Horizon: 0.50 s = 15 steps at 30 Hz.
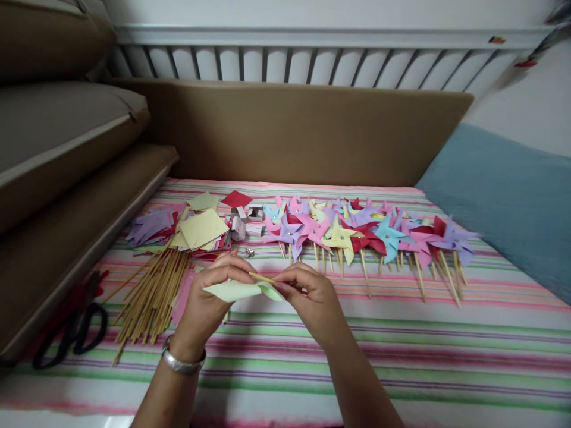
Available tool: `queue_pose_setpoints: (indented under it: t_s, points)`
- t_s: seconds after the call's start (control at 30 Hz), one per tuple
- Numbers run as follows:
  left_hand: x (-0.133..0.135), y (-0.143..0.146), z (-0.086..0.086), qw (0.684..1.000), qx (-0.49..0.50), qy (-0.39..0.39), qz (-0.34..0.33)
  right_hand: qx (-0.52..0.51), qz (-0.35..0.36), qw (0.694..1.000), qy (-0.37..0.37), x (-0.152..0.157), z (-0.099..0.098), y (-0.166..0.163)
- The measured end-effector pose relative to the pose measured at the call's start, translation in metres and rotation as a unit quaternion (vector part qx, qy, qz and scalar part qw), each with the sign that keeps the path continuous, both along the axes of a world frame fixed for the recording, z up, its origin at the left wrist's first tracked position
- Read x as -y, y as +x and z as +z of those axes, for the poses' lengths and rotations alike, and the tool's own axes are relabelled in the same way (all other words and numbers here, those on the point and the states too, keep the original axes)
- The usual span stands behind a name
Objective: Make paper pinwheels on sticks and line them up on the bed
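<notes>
Between my two hands, low in the middle of the view, is a pale green paper pinwheel (234,290) with a thin wooden stick (262,277) across its top. My left hand (216,285) is closed on the pinwheel, its fingers over the paper and the stick's left end. Finger and thumb of my right hand (307,291) pinch the stick's other end beside the curled paper. The pin, if any, is hidden. Just beyond my hands lie a few small metal pins (250,252).
Finished pinwheels (341,236) in several colours lie at right. On the left are a bundle of wooden sticks (154,297), paper squares (203,229), purple paper pieces (151,227) and black-handled scissors (74,333). Small white boxes (238,227) sit mid-cloth. Stacked cushions (66,142) border the left; a brown board (289,134) stands behind.
</notes>
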<state>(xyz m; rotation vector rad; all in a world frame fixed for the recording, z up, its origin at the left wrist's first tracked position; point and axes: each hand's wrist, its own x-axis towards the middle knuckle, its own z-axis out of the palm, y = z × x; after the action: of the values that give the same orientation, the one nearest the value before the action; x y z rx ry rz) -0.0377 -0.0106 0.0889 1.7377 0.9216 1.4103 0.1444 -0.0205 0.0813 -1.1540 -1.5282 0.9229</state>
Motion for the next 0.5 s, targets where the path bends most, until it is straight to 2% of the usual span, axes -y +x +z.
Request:
queue_pose_setpoints:
  t_s: [0.5]
  points:
    - [0.0008,-0.0022,0.0007,1.0,-0.006,0.008,0.006,-0.005,0.004,1.0,0.008,-0.0012,-0.0002,-0.0036]
